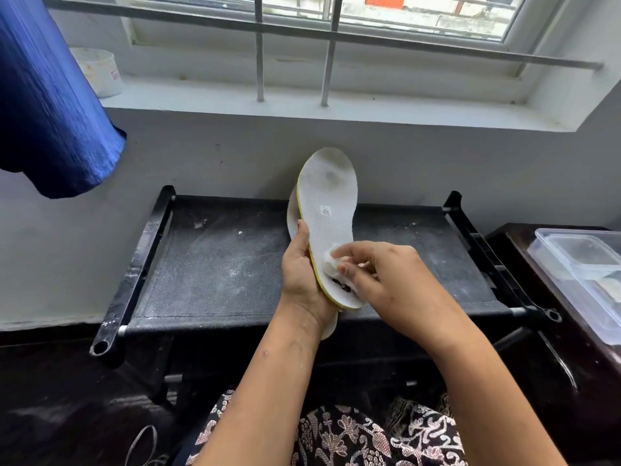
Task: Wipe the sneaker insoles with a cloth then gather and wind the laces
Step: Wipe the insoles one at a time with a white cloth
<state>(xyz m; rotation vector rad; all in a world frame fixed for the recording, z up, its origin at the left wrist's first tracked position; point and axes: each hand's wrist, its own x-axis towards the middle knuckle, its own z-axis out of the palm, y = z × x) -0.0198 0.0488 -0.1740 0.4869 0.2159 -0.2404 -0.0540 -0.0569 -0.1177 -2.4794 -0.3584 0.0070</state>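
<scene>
Right hand [386, 277] pinches wadded cloth [331, 264] — dimpled insole [331, 196], perhaps two.

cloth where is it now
Head view, centre: the cloth is pinched in the right hand, pressed on the insole's lower half, which the left hand holds.

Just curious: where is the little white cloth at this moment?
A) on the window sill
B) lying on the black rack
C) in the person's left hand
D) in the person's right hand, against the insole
D: the right hand pinches the cloth against the lower part of the insole, which the left hand holds up.
</scene>
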